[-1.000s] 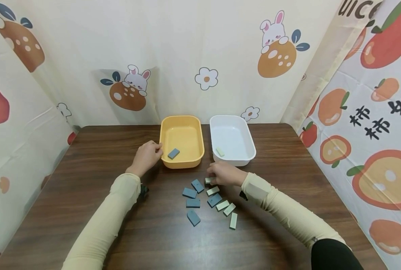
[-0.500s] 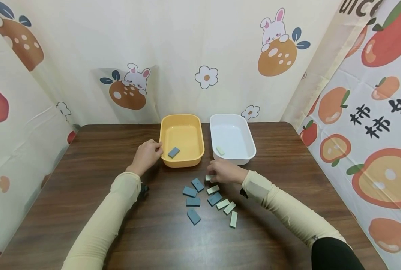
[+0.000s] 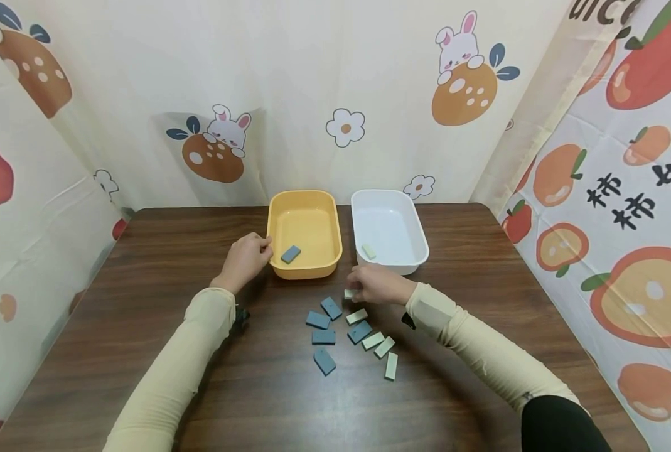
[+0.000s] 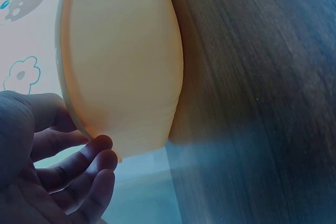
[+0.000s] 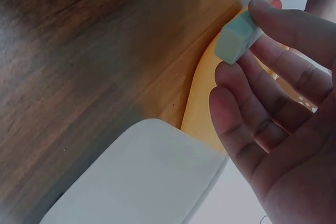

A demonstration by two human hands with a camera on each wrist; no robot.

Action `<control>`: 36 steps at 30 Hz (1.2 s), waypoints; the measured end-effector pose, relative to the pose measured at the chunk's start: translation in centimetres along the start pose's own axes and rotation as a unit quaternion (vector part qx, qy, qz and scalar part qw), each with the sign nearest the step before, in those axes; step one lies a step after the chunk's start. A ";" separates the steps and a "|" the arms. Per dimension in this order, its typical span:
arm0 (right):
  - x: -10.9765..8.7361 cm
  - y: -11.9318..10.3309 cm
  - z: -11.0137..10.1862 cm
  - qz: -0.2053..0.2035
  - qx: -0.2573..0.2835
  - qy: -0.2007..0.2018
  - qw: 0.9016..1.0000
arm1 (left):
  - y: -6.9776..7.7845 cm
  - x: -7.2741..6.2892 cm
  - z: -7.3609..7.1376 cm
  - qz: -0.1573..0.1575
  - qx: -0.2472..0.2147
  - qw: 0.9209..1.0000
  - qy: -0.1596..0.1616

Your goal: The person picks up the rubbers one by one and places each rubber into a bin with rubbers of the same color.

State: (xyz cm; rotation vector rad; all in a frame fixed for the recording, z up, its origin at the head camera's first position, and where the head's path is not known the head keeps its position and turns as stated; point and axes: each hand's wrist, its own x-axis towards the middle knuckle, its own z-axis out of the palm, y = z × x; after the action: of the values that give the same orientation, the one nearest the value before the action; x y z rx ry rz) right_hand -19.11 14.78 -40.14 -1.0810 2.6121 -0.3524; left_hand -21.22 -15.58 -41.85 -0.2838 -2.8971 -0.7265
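Observation:
At the left side of the yellow plastic bin (image 3: 304,274), my left hand (image 3: 245,260) pinches the rim between thumb and fingers; the left wrist view shows this grip against the bin wall (image 4: 121,66). Between thumb and fingertips of my right hand (image 3: 380,284) is a pale green block (image 5: 236,38), just in front of the white plastic bin (image 3: 394,216). One blue-grey block (image 3: 290,254) lies in the yellow bin, and one pale green block (image 3: 368,252) lies in the white bin. The right hand partly hides the white bin's front corner in the head view.
Several blue-grey blocks (image 3: 324,338) and several pale green blocks (image 3: 373,341) lie scattered on the dark wooden table (image 3: 245,389) before the bins. A printed curtain (image 3: 301,75) hangs behind the table and along its sides.
My right hand has risen very slightly with the pale green block in its fingers. The left hand has stayed at the yellow bin's rim, and the loose blocks lie as before.

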 end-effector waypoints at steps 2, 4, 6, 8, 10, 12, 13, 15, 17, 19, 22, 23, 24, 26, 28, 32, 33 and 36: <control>0.0 0.0 -0.2 -0.005 -0.004 0.007 1.000 | 0.0 0.0 -0.1 0.000 0.000 1.000 0.001; 0.0 0.0 -0.5 -0.011 -0.009 0.015 1.000 | 0.0 0.0 -0.1 -0.001 0.000 1.000 0.000; 0.0 0.0 -0.8 -0.015 -0.014 0.023 1.000 | 0.1 -0.1 -0.2 -0.001 0.000 1.000 0.000; 0.0 0.1 -1.1 -0.020 -0.016 0.029 0.999 | 0.1 -0.1 -0.2 0.000 0.000 1.000 0.001; 0.0 0.2 -1.5 -0.020 -0.016 0.034 0.999 | 0.2 -0.2 -0.3 0.001 -0.002 1.000 0.002; 0.0 0.2 -1.8 -0.015 -0.015 0.037 0.999 | 0.3 -0.2 -0.4 0.003 -0.002 1.000 0.004; 0.1 0.3 -1.9 -0.013 -0.015 0.038 0.999 | 0.4 -0.3 -0.4 0.003 -0.003 1.000 0.004; 0.1 0.4 -2.2 -0.005 -0.014 0.039 0.999 | 0.4 -0.3 -0.4 0.002 -0.003 1.000 0.003; 0.1 0.5 -2.5 -0.001 -0.014 0.042 0.999 | 0.5 -0.3 -0.4 0.000 -0.004 1.000 0.000; 0.2 0.7 -2.8 0.000 -0.015 0.047 0.999 | 0.5 -0.3 -0.5 -0.003 -0.005 1.000 -0.003; 0.2 0.8 -3.3 0.002 -0.015 0.055 0.998 | 0.5 -0.3 -0.4 -0.007 -0.005 1.000 -0.007; 0.2 0.7 -3.4 0.002 -0.015 0.056 0.998 | 0.5 -0.2 -0.4 -0.007 -0.003 1.000 -0.008; 0.2 0.8 -3.5 0.003 -0.015 0.057 0.998 | 0.4 -0.2 -0.4 -0.008 -0.003 1.000 -0.008; 0.2 0.7 -3.8 0.003 -0.014 0.058 0.998 | 0.4 -0.2 -0.4 -0.009 -0.002 1.000 -0.009; 0.2 0.7 -4.0 0.003 -0.013 0.057 0.998 | 0.4 -0.2 -0.4 -0.009 -0.003 1.000 -0.009; 0.2 0.8 -4.2 0.010 -0.011 0.055 0.998 | 0.3 -0.2 -0.3 -0.009 -0.006 1.000 -0.009; 0.2 0.9 -4.3 0.011 -0.010 0.056 0.998 | 0.3 -0.2 -0.3 -0.009 -0.006 1.000 -0.009; 0.2 1.0 -4.5 0.012 -0.009 0.060 0.998 | 0.2 -0.2 -0.3 -0.005 -0.005 1.000 -0.008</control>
State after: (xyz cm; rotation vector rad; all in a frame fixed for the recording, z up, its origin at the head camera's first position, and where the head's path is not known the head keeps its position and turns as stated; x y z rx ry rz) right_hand -21.46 15.83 -36.29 -1.0656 2.7350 -0.4004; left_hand -20.93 -15.55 -41.58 -0.2780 -2.9119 -0.7423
